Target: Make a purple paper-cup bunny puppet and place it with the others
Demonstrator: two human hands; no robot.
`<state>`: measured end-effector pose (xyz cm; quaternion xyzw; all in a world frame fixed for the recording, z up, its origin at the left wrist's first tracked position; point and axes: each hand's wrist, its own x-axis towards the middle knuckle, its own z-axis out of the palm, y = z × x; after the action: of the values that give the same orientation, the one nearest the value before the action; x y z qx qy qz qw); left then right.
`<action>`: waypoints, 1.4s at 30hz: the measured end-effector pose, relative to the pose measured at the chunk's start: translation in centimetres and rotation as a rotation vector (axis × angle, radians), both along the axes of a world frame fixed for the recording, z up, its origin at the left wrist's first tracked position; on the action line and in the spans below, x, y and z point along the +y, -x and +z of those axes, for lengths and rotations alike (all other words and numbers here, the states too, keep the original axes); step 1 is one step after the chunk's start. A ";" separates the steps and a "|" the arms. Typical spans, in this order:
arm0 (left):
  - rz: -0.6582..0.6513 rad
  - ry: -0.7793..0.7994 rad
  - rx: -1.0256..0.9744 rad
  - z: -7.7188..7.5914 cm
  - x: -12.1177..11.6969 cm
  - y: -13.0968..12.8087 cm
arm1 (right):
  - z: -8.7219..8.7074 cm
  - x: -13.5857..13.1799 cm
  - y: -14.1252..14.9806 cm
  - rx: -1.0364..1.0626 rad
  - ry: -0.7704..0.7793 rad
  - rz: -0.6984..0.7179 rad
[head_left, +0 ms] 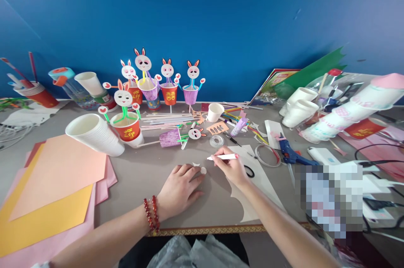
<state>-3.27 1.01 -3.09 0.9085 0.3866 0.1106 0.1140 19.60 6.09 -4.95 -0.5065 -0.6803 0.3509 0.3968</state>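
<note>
Gripping a marker (227,157), the right hand (232,171) is closed round the barrel, fingers pinched near the left end; red end points right. Left hand (179,189) open, palm down on the table (132,200), fingers loosely spread, holding the small white disc (203,171) by its edge, or just touching it; cannot tell which. Disc lies flat on the table between the two hands, below the marker's left end and apart from it. White scrap (196,164) just beyond the left fingertips. Red bracelet (152,213), double strand of beads, on left wrist.

Large white sheet (252,205), left edge cut in curves, partly under the right forearm. Black loop (249,171) at right wrist; worn or lying, cannot tell.

Beyond the hands: tape (216,141), then a purple cup (169,138) on its side, rabbit face joined by green stems. White cup (216,112) upright near loose sticks (170,119). Farther back, decorated cups with rabbit heads, standing. Left: tilted cup stack (97,137), coloured paper (63,171) in overlapping layers. Right: blue glue gun (293,153).
</note>
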 end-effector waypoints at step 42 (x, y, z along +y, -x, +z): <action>0.006 0.002 0.006 0.1 0.0 0.0 | -0.5 0.1 -0.3 -0.039 -0.040 -0.132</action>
<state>-3.30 0.99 -2.95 0.9075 0.3897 0.1078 0.1135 19.89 6.24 -5.42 -0.5490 -0.6598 0.3005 0.4158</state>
